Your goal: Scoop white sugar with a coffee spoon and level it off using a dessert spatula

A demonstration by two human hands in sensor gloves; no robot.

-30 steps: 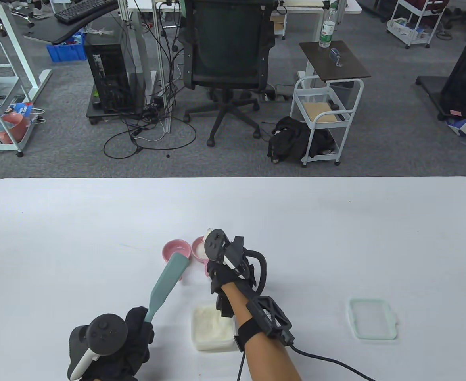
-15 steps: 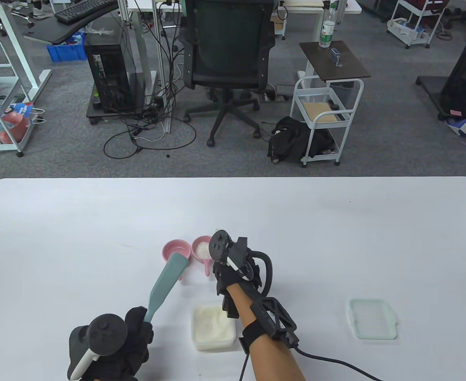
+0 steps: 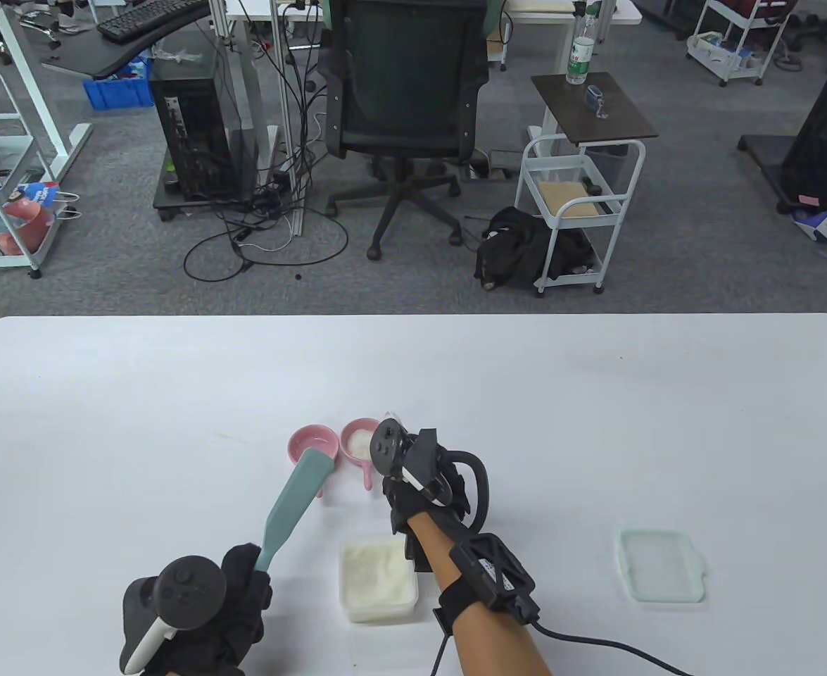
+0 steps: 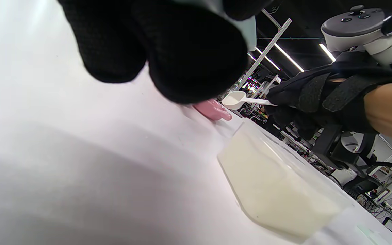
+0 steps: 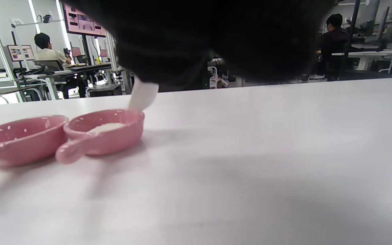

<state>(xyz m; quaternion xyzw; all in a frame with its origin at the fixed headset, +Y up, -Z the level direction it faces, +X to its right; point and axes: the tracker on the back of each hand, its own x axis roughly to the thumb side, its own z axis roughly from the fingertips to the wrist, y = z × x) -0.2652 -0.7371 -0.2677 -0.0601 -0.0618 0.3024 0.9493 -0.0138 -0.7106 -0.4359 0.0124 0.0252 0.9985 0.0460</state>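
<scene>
The left hand (image 3: 234, 598), in a black knit glove, grips the handle of a smooth teal dessert spatula (image 3: 293, 503), whose flat blade overlaps a glossy pink handled dish (image 3: 309, 443). The right hand (image 3: 424, 493) pinches a white plastic coffee spoon (image 4: 238, 99), bowl level, held above the table near a second pink dish (image 5: 105, 132) holding sugar. A translucent rectangular tub (image 3: 378, 579) holds granular white sugar (image 4: 274, 190). The spoon's contents cannot be made out.
</scene>
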